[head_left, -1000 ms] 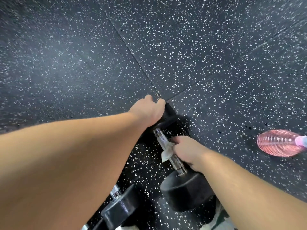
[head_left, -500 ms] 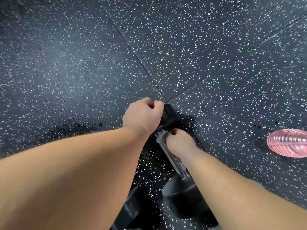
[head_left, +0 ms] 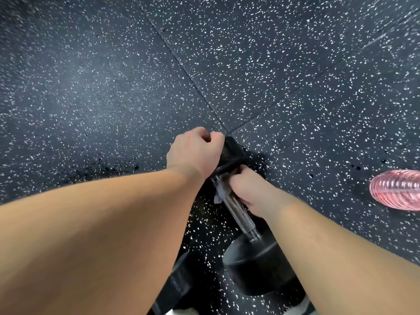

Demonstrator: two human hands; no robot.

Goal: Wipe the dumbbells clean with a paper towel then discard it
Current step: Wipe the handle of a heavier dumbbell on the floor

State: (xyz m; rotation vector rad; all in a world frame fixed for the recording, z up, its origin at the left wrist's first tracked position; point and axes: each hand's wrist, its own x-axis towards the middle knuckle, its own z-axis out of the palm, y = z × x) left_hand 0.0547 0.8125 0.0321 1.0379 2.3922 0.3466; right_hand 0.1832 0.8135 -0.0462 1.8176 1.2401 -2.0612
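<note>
A black dumbbell (head_left: 256,267) with a knurled metal handle (head_left: 241,214) lies on the speckled floor, one head near me, the other far. My left hand (head_left: 195,153) grips the far head from above. My right hand (head_left: 247,189) is closed around the upper end of the handle with a crumpled paper towel (head_left: 220,193) pressed against the metal; a bit of the towel sticks out on the left. A second black dumbbell (head_left: 179,280) lies at the bottom, partly hidden under my left forearm.
A pink ribbed plastic bottle (head_left: 397,189) lies on its side at the right edge. The floor is black rubber tiling with white specks, with seams meeting just beyond my left hand. A dark wet-looking patch lies to the left of the dumbbell.
My right hand has slid the paper towel up the handle from near the middle to the far end, then slightly back. My left hand keeps its grip on the far head.
</note>
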